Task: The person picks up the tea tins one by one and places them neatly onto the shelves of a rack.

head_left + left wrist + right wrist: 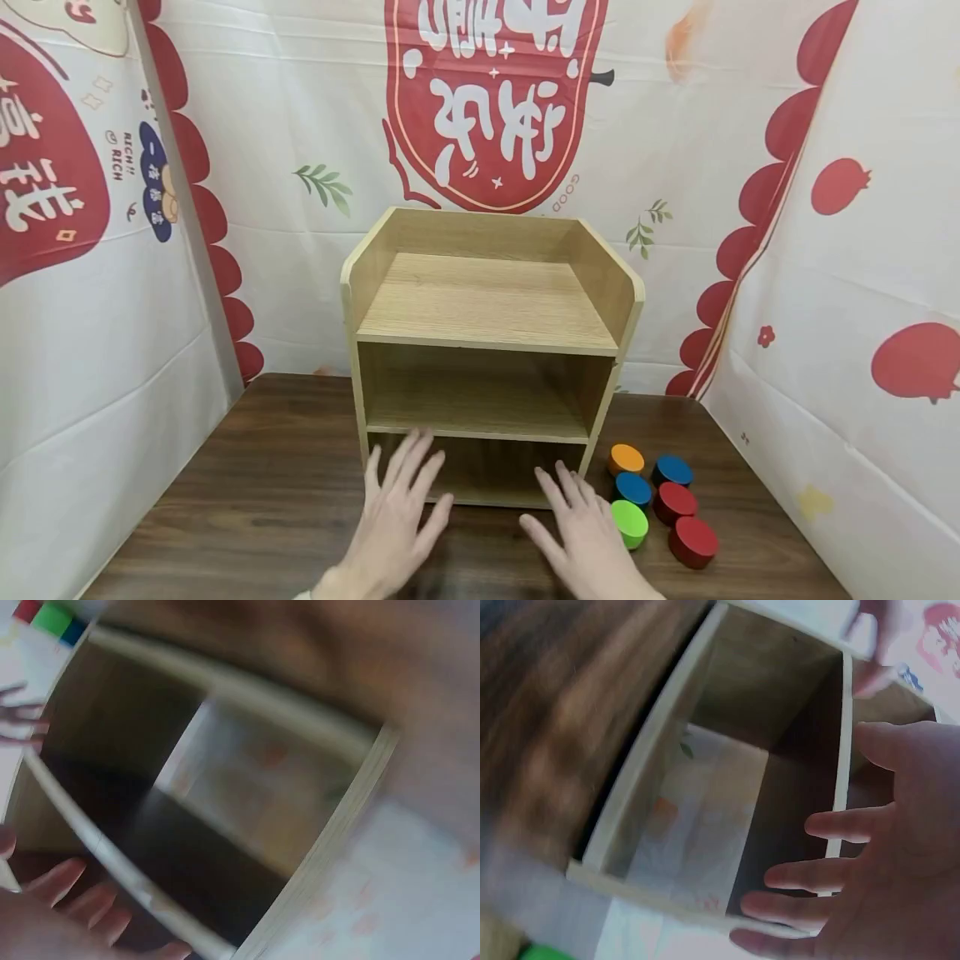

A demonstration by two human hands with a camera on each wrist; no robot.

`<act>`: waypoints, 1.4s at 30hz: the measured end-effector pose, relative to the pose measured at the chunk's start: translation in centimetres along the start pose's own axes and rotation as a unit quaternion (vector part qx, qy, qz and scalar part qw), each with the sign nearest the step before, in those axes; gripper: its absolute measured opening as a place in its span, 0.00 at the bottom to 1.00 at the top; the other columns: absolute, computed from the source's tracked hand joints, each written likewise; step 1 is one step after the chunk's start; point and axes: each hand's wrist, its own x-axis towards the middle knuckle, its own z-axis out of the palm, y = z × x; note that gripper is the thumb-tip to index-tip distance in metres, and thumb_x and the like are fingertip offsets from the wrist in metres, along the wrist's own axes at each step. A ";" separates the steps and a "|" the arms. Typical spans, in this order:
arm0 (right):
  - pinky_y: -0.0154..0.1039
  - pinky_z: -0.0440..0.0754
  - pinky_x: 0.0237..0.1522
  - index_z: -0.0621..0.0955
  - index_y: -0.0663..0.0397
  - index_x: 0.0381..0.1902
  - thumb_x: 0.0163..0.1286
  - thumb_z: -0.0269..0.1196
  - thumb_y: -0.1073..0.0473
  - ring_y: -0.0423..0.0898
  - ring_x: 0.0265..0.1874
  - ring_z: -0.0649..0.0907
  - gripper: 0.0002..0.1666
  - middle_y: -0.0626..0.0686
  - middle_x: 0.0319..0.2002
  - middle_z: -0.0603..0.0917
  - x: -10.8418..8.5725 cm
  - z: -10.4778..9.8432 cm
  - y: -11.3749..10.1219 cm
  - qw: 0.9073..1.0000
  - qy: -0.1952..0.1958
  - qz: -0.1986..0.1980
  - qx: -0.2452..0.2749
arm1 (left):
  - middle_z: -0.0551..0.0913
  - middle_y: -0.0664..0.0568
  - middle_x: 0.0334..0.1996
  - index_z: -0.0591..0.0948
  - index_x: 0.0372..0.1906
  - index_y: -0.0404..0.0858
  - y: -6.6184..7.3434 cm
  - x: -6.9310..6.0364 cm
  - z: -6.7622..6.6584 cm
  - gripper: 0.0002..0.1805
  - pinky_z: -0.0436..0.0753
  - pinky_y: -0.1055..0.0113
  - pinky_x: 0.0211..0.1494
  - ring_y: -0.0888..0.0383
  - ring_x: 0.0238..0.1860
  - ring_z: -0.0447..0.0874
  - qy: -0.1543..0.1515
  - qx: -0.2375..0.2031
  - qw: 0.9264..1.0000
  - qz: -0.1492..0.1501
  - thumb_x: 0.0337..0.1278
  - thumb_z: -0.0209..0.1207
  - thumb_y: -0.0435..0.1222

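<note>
A small light-wood shelf unit (pixel 487 302) stands at the middle of the table, with a raised rim round its top and two compartments below. My left hand (pixel 397 521) is spread before the lower compartment's left side, fingers pointing at the shelf and nothing held. On the other side, my right hand (pixel 585 533) reaches toward the lower right corner with its fingers apart, also holding nothing. In the right wrist view, straight fingers (pixel 802 876) pass in front of the shelf divider (pixel 845 735). I cannot tell whether either hand touches the wood.
Right of the unit, several round blocks stand in two rows: an orange block (pixel 626 460), a green block (pixel 630 523), blue ones (pixel 672 470) and red ones (pixel 693 542). Printed white cloth (pixel 285 292) encloses the dark wooden table (pixel 225 500) at the back and sides.
</note>
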 end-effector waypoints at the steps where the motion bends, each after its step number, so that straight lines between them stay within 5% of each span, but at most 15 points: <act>1: 0.62 0.74 0.54 0.74 0.49 0.65 0.67 0.52 0.31 0.61 0.61 0.75 0.38 0.59 0.64 0.74 0.1 -0.2 0.4 1.000 0.007 0.001 0.007 | 0.68 0.43 0.69 0.76 0.61 0.38 -0.1 1.1 -0.6 0.26 0.54 0.29 0.64 0.44 0.71 0.61 0.037 -0.002 0.999 0.023 0.66 0.48 0.50; 4: 0.54 0.78 0.45 0.81 0.53 0.54 0.65 0.60 0.39 0.54 0.50 0.80 0.29 0.54 0.55 0.81 0.3 -0.9 2.0 0.998 0.058 -0.001 0.009 | 0.65 0.41 0.70 0.75 0.62 0.37 -0.6 4.9 -2.5 0.28 0.51 0.27 0.65 0.42 0.72 0.59 0.120 0.007 0.991 0.065 0.63 0.47 0.48; 6: 0.44 0.78 0.36 0.82 0.53 0.45 0.62 0.65 0.45 0.47 0.40 0.80 0.20 0.50 0.45 0.82 0.3 -1.1 3.1 0.994 0.105 -0.003 0.009 | 0.65 0.41 0.71 0.73 0.64 0.38 -1.0 7.3 -3.6 0.29 0.49 0.26 0.65 0.41 0.72 0.58 0.146 0.022 0.986 0.073 0.61 0.48 0.47; 10: 0.37 0.73 0.24 0.79 0.51 0.35 0.57 0.69 0.55 0.41 0.29 0.75 0.11 0.48 0.33 0.76 0.2 -1.5 5.3 0.986 0.168 0.005 0.009 | 0.63 0.43 0.72 0.69 0.68 0.41 -2.1 11.2 -5.3 0.32 0.44 0.25 0.66 0.42 0.74 0.55 0.133 0.051 0.988 0.051 0.57 0.52 0.44; 13: 0.40 0.75 0.23 0.80 0.56 0.37 0.57 0.69 0.55 0.45 0.29 0.76 0.14 0.52 0.33 0.78 0.3 -1.6 6.8 0.989 0.140 0.035 -0.006 | 0.65 0.44 0.71 0.69 0.68 0.41 -3.0 12.6 -5.9 0.33 0.44 0.24 0.65 0.44 0.74 0.56 0.109 0.062 0.992 0.021 0.55 0.56 0.42; 17: 0.44 0.76 0.22 0.79 0.66 0.44 0.60 0.66 0.49 0.48 0.29 0.77 0.25 0.57 0.34 0.77 0.2 -1.3 8.8 0.994 0.006 0.111 -0.020 | 0.71 0.45 0.65 0.72 0.64 0.40 -3.9 12.8 -5.9 0.30 0.45 0.25 0.65 0.45 0.70 0.62 0.085 0.072 0.994 -0.003 0.53 0.59 0.39; 22: 0.42 0.70 0.19 0.74 0.68 0.43 0.58 0.65 0.39 0.47 0.23 0.74 0.36 0.57 0.30 0.72 -0.3 0.1 10.4 0.977 -0.113 0.182 -0.017 | 0.74 0.46 0.60 0.73 0.62 0.40 -4.2 12.6 -5.6 0.29 0.46 0.26 0.67 0.46 0.65 0.66 0.077 0.083 0.994 0.003 0.50 0.61 0.36; 31: 0.44 0.74 0.24 0.68 0.70 0.49 0.50 0.72 0.41 0.47 0.25 0.75 0.44 0.56 0.30 0.75 -0.2 1.5 11.6 0.964 -0.149 0.219 0.005 | 0.74 0.45 0.60 0.72 0.62 0.39 -4.1 12.7 -5.1 0.33 0.49 0.26 0.66 0.46 0.65 0.65 0.078 0.090 0.993 0.012 0.45 0.64 0.33; 42: 0.42 0.75 0.26 0.70 0.61 0.51 0.45 0.76 0.48 0.44 0.30 0.76 0.40 0.52 0.37 0.79 0.3 1.2 11.4 0.969 -0.160 0.180 0.049 | 0.74 0.44 0.60 0.71 0.62 0.39 -4.2 12.7 -5.0 0.34 0.50 0.28 0.66 0.45 0.65 0.65 0.082 0.095 0.992 0.010 0.42 0.64 0.32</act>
